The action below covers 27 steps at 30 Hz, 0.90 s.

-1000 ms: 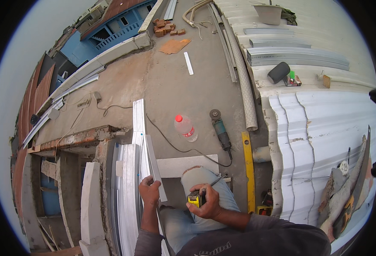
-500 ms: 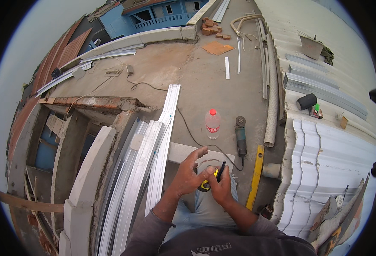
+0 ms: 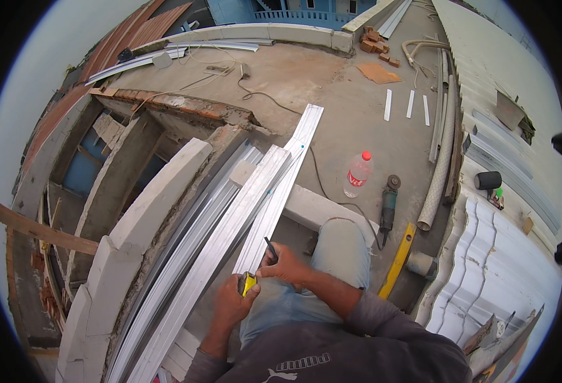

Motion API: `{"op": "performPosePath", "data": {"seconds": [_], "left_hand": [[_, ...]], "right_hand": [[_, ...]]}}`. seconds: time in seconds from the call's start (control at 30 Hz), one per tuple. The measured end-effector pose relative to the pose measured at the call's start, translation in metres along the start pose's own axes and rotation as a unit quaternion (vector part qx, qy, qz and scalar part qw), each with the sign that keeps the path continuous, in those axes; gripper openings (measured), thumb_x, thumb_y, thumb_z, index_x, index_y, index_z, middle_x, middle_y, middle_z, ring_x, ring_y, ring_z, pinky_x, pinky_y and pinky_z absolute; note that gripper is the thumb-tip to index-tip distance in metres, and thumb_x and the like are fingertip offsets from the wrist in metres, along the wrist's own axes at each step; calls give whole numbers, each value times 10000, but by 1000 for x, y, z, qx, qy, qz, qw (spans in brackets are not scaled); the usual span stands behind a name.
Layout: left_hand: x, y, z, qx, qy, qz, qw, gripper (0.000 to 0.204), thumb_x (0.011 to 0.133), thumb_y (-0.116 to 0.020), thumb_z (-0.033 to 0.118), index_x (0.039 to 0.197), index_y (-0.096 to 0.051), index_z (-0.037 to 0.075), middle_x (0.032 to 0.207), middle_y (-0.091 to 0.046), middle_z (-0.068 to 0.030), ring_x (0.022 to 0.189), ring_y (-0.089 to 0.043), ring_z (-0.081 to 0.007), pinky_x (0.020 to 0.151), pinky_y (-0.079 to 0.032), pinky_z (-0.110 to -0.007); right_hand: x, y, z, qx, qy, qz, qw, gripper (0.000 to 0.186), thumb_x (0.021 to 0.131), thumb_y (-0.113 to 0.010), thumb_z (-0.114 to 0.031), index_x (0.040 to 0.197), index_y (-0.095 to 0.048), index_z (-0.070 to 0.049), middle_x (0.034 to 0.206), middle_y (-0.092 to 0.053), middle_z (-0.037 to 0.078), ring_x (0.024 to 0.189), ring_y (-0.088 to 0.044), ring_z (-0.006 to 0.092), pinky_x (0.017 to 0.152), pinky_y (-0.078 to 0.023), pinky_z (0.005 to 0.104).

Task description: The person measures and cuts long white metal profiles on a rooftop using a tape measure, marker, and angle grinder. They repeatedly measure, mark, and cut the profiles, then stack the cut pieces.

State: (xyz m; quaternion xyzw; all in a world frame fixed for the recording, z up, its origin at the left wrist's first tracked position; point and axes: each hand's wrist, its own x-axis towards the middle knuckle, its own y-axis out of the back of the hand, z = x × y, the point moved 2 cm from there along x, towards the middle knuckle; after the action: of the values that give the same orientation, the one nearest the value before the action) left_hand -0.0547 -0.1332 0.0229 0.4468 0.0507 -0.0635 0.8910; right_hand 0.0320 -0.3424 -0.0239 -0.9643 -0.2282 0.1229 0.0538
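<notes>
My left hand (image 3: 231,302) is wrapped round a yellow and black tape measure (image 3: 248,283), close to the near end of a long white metal channel (image 3: 260,233). Beside it, my right hand (image 3: 285,265) grips a thin black marker (image 3: 270,247) that points up and away from me. The right fingertips reach to the tape measure's front; whether they pinch the blade is too small to tell. Small blue marks show on the channel. A second pale metal profile (image 3: 230,210) lies alongside it on the left, partly across it.
A clear bottle with a red cap (image 3: 358,175), an angle grinder (image 3: 389,205) with its cord and a yellow spirit level (image 3: 398,258) lie to the right. A white block (image 3: 306,207) is before my knee. At left, a low block wall (image 3: 160,198) edges an open pit.
My view has swung left. Both hands have moved down and left from above my lap to the channel's near end. The tape measure is now in my left hand, the marker still in my right.
</notes>
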Motion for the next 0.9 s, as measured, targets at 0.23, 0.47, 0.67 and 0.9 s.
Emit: {"op": "performPosePath", "data": {"seconds": [0.23,0.47,0.67,0.9], "left_hand": [[-25,35,-20,-80,19,45,996,550,897,-802,356,1211,-620,-57,1068,-731,-260,984,-736,-395,862,-572,-485],[-10,13,-18,-54,21,111,992,532,862,-826,298,1206,-585,-28,1059,-683,-259,983,-680,-438,865,-539,-504],[-71,36,-111,87,258,108,956,397,886,-770,249,1151,-605,3,1116,-672,-240,1035,-660,-442,884,-525,-547],[-130,29,-146,162,399,206,879,393,873,-823,311,1054,-640,14,1139,-647,-195,1052,-621,-415,918,-504,-537]], "right_hand": [[45,-11,-10,-130,20,-155,979,365,827,-847,-152,978,-538,-28,1003,-746,112,862,-706,229,809,-563,346],[53,-30,-5,-60,-9,-222,973,406,786,-867,-85,914,-482,-70,926,-730,91,893,-693,176,827,-553,327],[155,125,-18,51,10,116,992,344,914,-786,-40,916,-447,-96,848,-665,69,723,-650,124,604,-562,289],[274,253,36,-17,45,381,923,226,917,-732,17,930,-520,-60,850,-661,67,729,-681,152,640,-580,332]]}}
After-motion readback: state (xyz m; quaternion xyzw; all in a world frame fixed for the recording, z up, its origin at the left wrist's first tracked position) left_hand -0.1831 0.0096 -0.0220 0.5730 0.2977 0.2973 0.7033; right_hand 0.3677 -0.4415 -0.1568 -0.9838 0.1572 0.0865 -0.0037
